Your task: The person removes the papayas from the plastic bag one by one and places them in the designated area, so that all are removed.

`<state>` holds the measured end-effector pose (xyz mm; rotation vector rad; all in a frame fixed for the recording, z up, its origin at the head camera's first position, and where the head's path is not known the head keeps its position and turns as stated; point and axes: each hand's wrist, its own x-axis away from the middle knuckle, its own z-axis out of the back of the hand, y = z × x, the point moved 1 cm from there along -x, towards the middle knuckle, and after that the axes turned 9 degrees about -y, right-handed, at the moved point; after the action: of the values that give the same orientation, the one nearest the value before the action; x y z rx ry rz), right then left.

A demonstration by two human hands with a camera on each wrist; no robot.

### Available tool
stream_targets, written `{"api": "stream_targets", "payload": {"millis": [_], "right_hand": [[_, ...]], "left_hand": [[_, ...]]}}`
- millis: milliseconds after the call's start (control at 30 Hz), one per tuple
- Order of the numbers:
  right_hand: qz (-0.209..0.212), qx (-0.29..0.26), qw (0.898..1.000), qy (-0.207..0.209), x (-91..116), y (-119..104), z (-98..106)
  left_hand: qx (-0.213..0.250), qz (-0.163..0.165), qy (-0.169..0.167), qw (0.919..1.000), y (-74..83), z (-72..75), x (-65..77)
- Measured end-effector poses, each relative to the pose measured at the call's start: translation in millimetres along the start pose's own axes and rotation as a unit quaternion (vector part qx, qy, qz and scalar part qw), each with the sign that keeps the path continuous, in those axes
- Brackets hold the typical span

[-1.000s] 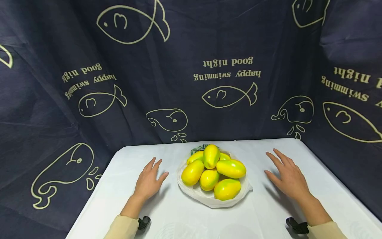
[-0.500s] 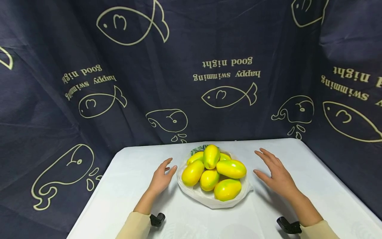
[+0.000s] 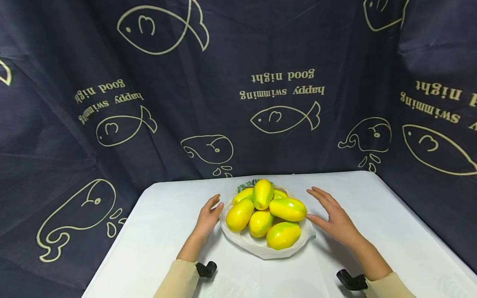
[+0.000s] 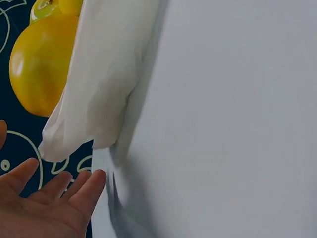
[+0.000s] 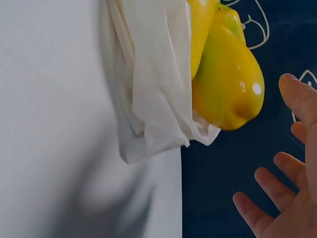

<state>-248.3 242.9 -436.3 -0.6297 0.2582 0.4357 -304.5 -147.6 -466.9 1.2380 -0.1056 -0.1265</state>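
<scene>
Bag [image 3: 257, 250] on white, seemingly cloth-covered table [image 3: 149, 248]; fish-print curtain [image 3: 216, 91].

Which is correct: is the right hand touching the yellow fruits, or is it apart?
Apart: the right wrist view plainly shows dark blue cloth between the right hand and the nearest yellow fruit.

We see navy cloth [image 3: 216, 91] with pale fish [image 3: 285, 120], whales [image 3: 208, 150] and upside-down lettering [image 3: 282, 93] behind and beside a white worktop [image 3: 149, 231].
</scene>
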Motion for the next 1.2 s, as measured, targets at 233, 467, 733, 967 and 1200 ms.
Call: {"api": "stream_targets", "payload": {"millis": [233,467,733,967,1200], "right_hand": [[-0.017,-0.014,0.999,-0.027,-4,-2,-7],[-0.02,-0.021,0.999,-0.036,-7,-3,-11],[-0.012,-0.019,0.999,-0.04,-9,-6,-17],[-0.002,-0.021,0.999,-0.035,-9,-9,-23],[0.0,-0.024,0.999,-0.03,-11,-11,-29]], "left_hand": [[0.014,0.006,0.002,0.9999,-5.4,-9.0,-7.4],[0.04,-0.001,0.0,0.9992,-5.9,-13.4,-10.7],[0.072,0.003,-0.002,0.9974,-13.0,-19.5,-12.6],[0.089,0.004,0.001,0.9961,-14.7,-22.0,-10.8],[0.104,0.005,0.009,0.9945,-16.2,-23.1,-7.9]]}}
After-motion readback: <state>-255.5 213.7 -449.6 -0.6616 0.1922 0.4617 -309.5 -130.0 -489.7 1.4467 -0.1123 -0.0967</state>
